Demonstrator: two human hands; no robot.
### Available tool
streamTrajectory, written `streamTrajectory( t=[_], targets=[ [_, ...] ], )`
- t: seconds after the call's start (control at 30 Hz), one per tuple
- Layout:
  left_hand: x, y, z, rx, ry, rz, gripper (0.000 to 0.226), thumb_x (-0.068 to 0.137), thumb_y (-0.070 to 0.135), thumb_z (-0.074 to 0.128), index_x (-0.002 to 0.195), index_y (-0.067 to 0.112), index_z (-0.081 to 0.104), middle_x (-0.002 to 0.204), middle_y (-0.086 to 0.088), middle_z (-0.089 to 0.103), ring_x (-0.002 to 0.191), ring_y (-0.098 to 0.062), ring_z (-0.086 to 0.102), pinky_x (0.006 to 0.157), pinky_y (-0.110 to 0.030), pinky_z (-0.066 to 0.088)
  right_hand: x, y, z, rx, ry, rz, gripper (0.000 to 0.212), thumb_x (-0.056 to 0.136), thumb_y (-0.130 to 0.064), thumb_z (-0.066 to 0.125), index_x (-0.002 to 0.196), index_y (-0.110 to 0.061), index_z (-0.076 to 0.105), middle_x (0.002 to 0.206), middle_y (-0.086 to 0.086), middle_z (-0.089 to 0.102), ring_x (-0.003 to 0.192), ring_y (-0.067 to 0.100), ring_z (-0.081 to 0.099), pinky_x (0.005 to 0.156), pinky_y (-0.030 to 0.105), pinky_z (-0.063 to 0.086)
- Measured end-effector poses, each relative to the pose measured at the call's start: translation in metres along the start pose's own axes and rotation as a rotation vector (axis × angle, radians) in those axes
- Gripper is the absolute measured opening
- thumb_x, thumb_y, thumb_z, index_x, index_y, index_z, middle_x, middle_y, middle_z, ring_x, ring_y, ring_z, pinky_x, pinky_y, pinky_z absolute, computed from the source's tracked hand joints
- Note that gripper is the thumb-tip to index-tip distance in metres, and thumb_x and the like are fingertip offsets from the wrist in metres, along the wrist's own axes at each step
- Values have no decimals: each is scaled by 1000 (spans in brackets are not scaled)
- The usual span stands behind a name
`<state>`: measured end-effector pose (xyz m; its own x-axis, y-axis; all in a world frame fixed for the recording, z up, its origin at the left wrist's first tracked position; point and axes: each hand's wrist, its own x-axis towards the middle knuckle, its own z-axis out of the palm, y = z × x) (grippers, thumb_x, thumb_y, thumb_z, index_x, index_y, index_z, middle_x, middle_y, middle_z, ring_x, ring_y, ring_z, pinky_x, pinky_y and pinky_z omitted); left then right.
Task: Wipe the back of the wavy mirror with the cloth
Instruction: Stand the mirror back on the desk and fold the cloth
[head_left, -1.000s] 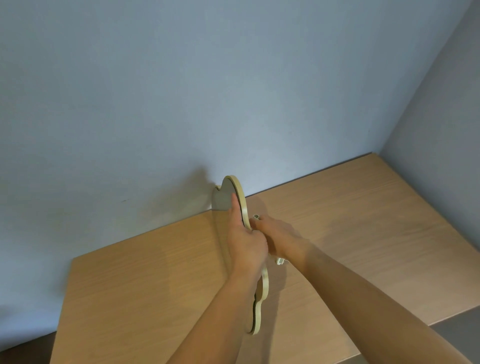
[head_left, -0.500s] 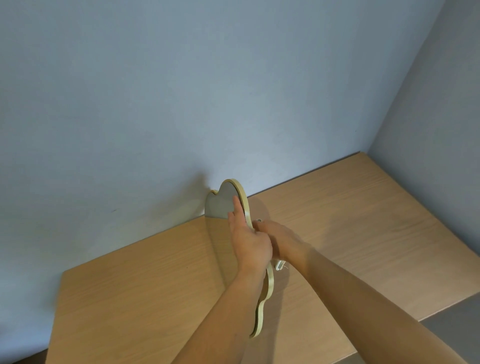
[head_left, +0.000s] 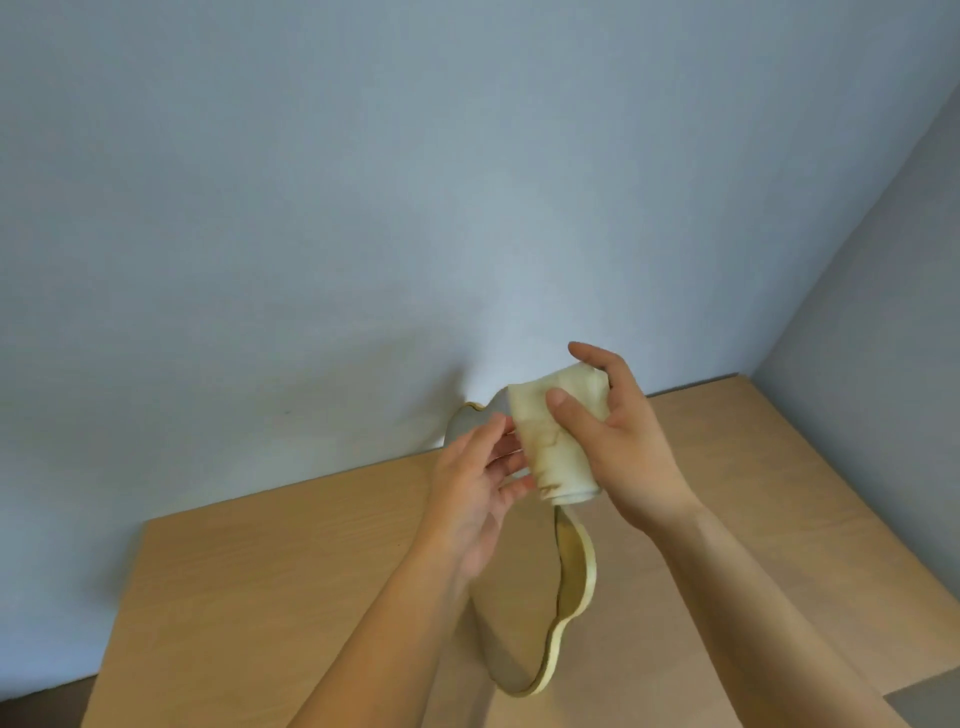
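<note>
The wavy mirror (head_left: 577, 592) has a cream frame and stretches from the wall down toward the table's front edge, its glass facing left and up. Neither hand grips it, and my hands hide its middle. Above it, my right hand (head_left: 626, 452) holds a bunched cream cloth (head_left: 553, 447) with brownish stains, thumb pressed on the front. My left hand (head_left: 470, 499) is open beside it, fingertips touching the cloth's left edge.
A light wooden table (head_left: 260, 571) stands in a corner, against a pale blue-grey wall (head_left: 363, 208) behind and another wall (head_left: 883, 286) on the right. The table's front edge runs along the lower right.
Both hands have let go of the upright mirror and risen above it. The cloth is now out in my right hand, and the mirror has tipped to show its glass.
</note>
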<state>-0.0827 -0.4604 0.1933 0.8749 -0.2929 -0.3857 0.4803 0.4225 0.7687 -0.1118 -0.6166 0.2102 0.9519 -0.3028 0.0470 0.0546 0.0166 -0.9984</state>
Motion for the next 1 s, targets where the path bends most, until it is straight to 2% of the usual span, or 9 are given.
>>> streamTrajectory(
  t=[0.13, 0.27, 0.33, 0.43, 0.57, 0.7, 0.8, 0.9, 1.0],
  targets=[
    [-21, 44, -41, -139, -42, 71, 30, 100, 23, 65, 114, 0, 76, 98, -13, 81, 93, -23, 79, 79, -39, 67, 0, -10, 74, 12, -38, 37, 72, 95, -33, 74, 156, -28, 36, 130, 1, 67, 117, 19, 71, 103, 47, 57],
    [-34, 77, -103, 11, 67, 168, 19, 105, 8, 60, 104, -2, 76, 96, -16, 82, 86, -23, 80, 75, -37, 67, 0, 2, 152, -20, -108, 118, 69, 99, -29, 70, 157, -15, 35, 137, 4, 64, 123, 18, 67, 109, 46, 53],
    [-39, 90, -137, 72, 166, 208, 17, 105, 4, 59, 103, -2, 75, 93, -14, 82, 83, -22, 80, 75, -38, 67, -2, 13, 190, -22, -157, 155, 53, 100, -28, 69, 146, -11, 47, 131, 10, 69, 118, 23, 71, 103, 47, 57],
    [-47, 105, -189, 140, 293, 228, 19, 106, 3, 59, 113, -5, 74, 104, -19, 82, 93, -28, 79, 88, -47, 65, -7, 34, 248, 22, -228, 227, 28, 101, -25, 68, 123, -7, 64, 117, 15, 77, 108, 30, 76, 93, 51, 62],
    [-47, 120, -266, 159, 412, 201, 21, 106, 4, 58, 118, -7, 72, 113, -26, 79, 106, -39, 76, 97, -55, 61, -15, 61, 322, 34, -319, 345, 29, 101, -25, 69, 120, -3, 68, 114, 16, 79, 106, 32, 77, 96, 56, 60],
    [-33, 129, -345, 227, 490, 165, 19, 107, 6, 59, 115, -2, 74, 110, -22, 81, 100, -35, 79, 89, -51, 64, -13, 89, 386, -8, -379, 444, 22, 101, -20, 69, 114, -2, 69, 112, 16, 80, 103, 31, 78, 94, 52, 62],
    [-13, 132, -398, 312, 547, 126, 15, 106, 5, 60, 105, 4, 75, 108, -21, 80, 96, -35, 78, 82, -46, 64, -7, 118, 428, -103, -381, 493, 25, 100, -21, 70, 114, -1, 62, 116, 17, 75, 107, 34, 75, 94, 55, 61],
    [12, 128, -441, 432, 605, 69, 22, 103, 4, 61, 88, 14, 74, 106, -22, 79, 96, -40, 76, 87, -53, 64, 0, 156, 463, -247, -371, 503, 21, 98, -24, 71, 105, -10, 57, 111, 11, 70, 100, 28, 72, 88, 50, 62],
    [36, 114, -481, 511, 633, -1, 23, 102, 4, 62, 84, 13, 74, 105, -23, 78, 88, -35, 71, 82, -49, 62, 6, 201, 490, -419, -364, 513, 29, 98, -31, 68, 114, -8, 59, 109, 11, 72, 101, 32, 72, 87, 54, 62]
  ],
)
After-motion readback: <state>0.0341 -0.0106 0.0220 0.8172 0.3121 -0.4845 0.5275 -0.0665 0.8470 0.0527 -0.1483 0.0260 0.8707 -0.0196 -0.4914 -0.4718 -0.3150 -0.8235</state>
